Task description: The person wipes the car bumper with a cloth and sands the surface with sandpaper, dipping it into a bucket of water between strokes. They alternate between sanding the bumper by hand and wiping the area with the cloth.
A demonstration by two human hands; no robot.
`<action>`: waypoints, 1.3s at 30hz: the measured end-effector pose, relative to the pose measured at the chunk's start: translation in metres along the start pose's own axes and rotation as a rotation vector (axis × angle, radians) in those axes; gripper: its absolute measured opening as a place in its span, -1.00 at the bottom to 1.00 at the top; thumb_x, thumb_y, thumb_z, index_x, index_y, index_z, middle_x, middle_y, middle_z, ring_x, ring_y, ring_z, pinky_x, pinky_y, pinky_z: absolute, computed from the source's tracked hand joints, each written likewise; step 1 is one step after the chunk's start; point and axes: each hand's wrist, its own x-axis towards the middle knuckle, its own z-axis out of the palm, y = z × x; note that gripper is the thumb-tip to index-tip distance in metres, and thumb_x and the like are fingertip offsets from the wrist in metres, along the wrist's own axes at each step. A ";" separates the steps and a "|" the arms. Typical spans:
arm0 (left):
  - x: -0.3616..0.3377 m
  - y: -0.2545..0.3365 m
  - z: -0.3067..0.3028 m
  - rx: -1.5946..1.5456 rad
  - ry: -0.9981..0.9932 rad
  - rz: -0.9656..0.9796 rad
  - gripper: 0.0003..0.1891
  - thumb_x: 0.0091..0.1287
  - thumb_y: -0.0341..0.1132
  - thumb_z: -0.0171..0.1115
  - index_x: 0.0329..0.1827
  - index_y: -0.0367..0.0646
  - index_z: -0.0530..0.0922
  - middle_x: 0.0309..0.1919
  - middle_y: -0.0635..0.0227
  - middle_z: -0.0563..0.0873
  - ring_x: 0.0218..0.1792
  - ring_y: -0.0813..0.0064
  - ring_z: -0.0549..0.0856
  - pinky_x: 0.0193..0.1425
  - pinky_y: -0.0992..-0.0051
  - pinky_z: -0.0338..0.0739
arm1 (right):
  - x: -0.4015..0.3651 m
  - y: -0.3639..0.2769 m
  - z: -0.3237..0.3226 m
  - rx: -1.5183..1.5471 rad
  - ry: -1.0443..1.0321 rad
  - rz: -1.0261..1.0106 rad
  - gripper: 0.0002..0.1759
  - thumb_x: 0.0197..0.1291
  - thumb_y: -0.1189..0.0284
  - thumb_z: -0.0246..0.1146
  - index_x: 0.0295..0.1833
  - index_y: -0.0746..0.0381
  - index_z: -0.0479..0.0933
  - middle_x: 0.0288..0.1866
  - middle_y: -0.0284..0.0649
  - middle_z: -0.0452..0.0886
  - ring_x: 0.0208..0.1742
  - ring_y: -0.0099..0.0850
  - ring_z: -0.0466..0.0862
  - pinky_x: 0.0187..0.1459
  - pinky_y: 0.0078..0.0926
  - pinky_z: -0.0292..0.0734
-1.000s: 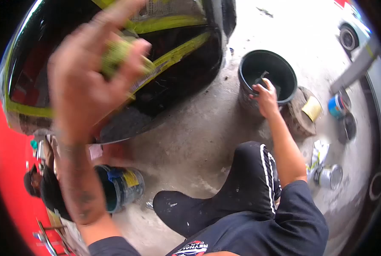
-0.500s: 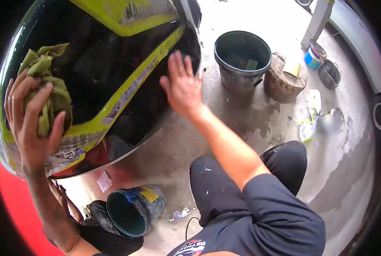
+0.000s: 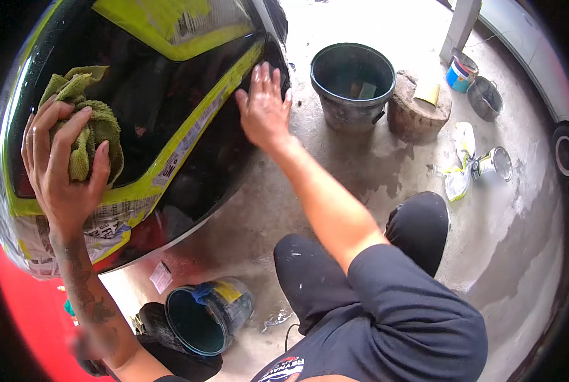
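My left hand [image 3: 60, 172] is closed around a crumpled green cloth [image 3: 101, 124] and presses it against the glossy black panel [image 3: 163, 95] of a vehicle. My right hand [image 3: 265, 118] lies flat on the panel's black right-hand edge, fingers stretched out and nothing in its grasp. Between the two hands runs a strip of yellow-green masking tape [image 3: 237, 79], with printed newspaper [image 3: 184, 143] along it. More taped newspaper covers the panel's lower left corner.
A dark bucket [image 3: 338, 109] stands right of the panel, beside a stump-like block [image 3: 412, 118] bearing a yellow roll [image 3: 427, 93]. Beyond are a paint can [image 3: 460, 73], a small dark pail [image 3: 486, 102], a tin [image 3: 493, 163] and plastic [image 3: 458, 186]. Another bucket [image 3: 235, 312] is tilted below.
My left hand and the cloth have shifted rightward over the panel. My right hand has slid a little upward along the black edge. The whole view has shifted slightly.
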 end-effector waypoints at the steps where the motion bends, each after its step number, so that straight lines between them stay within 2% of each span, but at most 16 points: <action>1: 0.000 0.001 0.001 -0.004 0.006 -0.010 -0.54 0.06 -0.36 0.46 0.10 -0.07 0.69 0.12 0.22 0.65 0.28 0.10 0.59 0.43 0.14 0.35 | -0.012 -0.008 0.006 0.010 0.011 -0.004 -0.22 0.52 0.07 0.02 0.64 0.31 0.07 0.74 -0.04 -0.02 0.73 0.01 -0.05 0.54 0.40 -0.10; 3: 0.002 0.002 0.003 -0.019 0.037 -0.028 -0.55 0.06 -0.36 0.46 0.09 -0.07 0.70 0.11 0.24 0.66 0.26 0.12 0.60 0.41 0.15 0.36 | -0.053 -0.018 0.008 0.068 -0.038 -0.144 -0.19 0.45 0.09 0.13 0.63 0.31 0.11 0.73 -0.05 0.01 0.72 0.05 -0.02 0.52 0.45 -0.09; 5: 0.005 0.006 0.007 -0.022 0.068 -0.043 -0.57 0.07 -0.35 0.46 0.08 -0.06 0.70 0.09 0.26 0.66 0.24 0.13 0.61 0.40 0.16 0.37 | -0.047 -0.004 0.004 -0.069 -0.036 -0.197 -0.20 0.44 0.09 0.15 0.62 0.27 0.14 0.73 -0.10 0.03 0.71 0.05 0.00 0.52 0.45 -0.09; 9: 0.009 0.010 0.012 0.010 0.099 -0.064 -0.60 0.11 -0.32 0.45 0.07 -0.06 0.70 0.07 0.28 0.67 0.20 0.17 0.63 0.37 0.18 0.39 | 0.010 0.008 -0.005 0.038 0.022 0.025 -0.28 0.53 0.13 0.03 0.64 0.25 0.12 0.72 -0.11 0.06 0.73 0.01 -0.06 0.56 0.38 -0.16; 11: 0.009 0.012 0.012 0.021 0.113 -0.071 -0.61 0.12 -0.31 0.45 0.07 -0.05 0.71 0.05 0.29 0.68 0.18 0.17 0.64 0.36 0.18 0.39 | -0.004 -0.006 0.000 0.074 0.020 0.026 -0.27 0.55 0.10 -0.02 0.64 0.28 0.09 0.74 -0.06 0.00 0.74 0.01 -0.10 0.56 0.38 -0.17; 14: 0.007 0.010 0.014 0.024 0.130 -0.071 -0.61 0.13 -0.30 0.44 0.07 -0.04 0.71 0.04 0.29 0.69 0.17 0.17 0.65 0.35 0.20 0.40 | -0.056 -0.013 0.006 0.057 -0.047 -0.168 -0.23 0.50 0.06 0.04 0.64 0.27 0.11 0.73 -0.05 0.03 0.72 -0.02 -0.01 0.54 0.40 -0.14; 19: 0.006 0.009 0.015 0.032 0.141 -0.061 -0.62 0.13 -0.29 0.44 0.06 -0.05 0.72 0.05 0.29 0.70 0.18 0.17 0.66 0.35 0.20 0.41 | 0.003 0.020 -0.001 0.008 0.034 -0.088 -0.26 0.53 0.08 0.01 0.64 0.24 0.10 0.73 -0.14 0.04 0.73 -0.11 0.01 0.56 0.37 -0.14; 24: 0.007 0.011 0.015 0.028 0.152 -0.076 -0.62 0.12 -0.30 0.44 0.05 -0.05 0.72 0.06 0.29 0.70 0.18 0.17 0.66 0.35 0.21 0.41 | -0.045 0.051 -0.008 -0.019 -0.083 -0.180 -0.27 0.55 0.07 -0.03 0.66 0.21 0.05 0.75 -0.16 -0.01 0.73 -0.07 -0.04 0.57 0.34 -0.16; 29: 0.008 0.011 0.015 0.030 0.158 -0.065 -0.62 0.12 -0.30 0.44 0.05 -0.06 0.72 0.05 0.29 0.70 0.17 0.17 0.66 0.33 0.21 0.41 | 0.009 0.058 -0.011 -0.073 -0.042 -0.289 -0.27 0.55 0.11 -0.02 0.67 0.20 0.04 0.76 -0.19 -0.03 0.75 -0.07 -0.11 0.59 0.25 -0.23; 31: 0.008 0.013 0.013 0.037 0.145 -0.075 -0.62 0.11 -0.30 0.44 0.05 -0.06 0.72 0.04 0.29 0.70 0.17 0.17 0.66 0.33 0.21 0.42 | 0.011 0.060 -0.017 -0.071 -0.095 -0.288 -0.25 0.54 0.09 0.00 0.67 0.20 0.02 0.76 -0.19 -0.06 0.75 -0.07 -0.11 0.59 0.26 -0.20; 34: 0.008 0.011 0.014 0.017 0.158 -0.068 -0.62 0.11 -0.30 0.44 0.05 -0.06 0.72 0.04 0.29 0.70 0.17 0.18 0.67 0.32 0.22 0.43 | -0.027 0.074 -0.012 -0.056 -0.117 -0.302 -0.22 0.53 0.06 0.02 0.68 0.19 0.00 0.77 -0.18 -0.09 0.75 -0.07 -0.11 0.58 0.27 -0.18; 39: 0.007 0.010 0.015 0.021 0.156 -0.062 -0.62 0.11 -0.30 0.45 0.04 -0.06 0.72 0.04 0.29 0.71 0.16 0.18 0.67 0.31 0.23 0.43 | -0.005 0.068 -0.011 -0.109 -0.078 -0.324 -0.17 0.52 0.02 0.03 0.68 0.24 -0.02 0.77 -0.14 -0.11 0.75 -0.08 -0.10 0.58 0.28 -0.17</action>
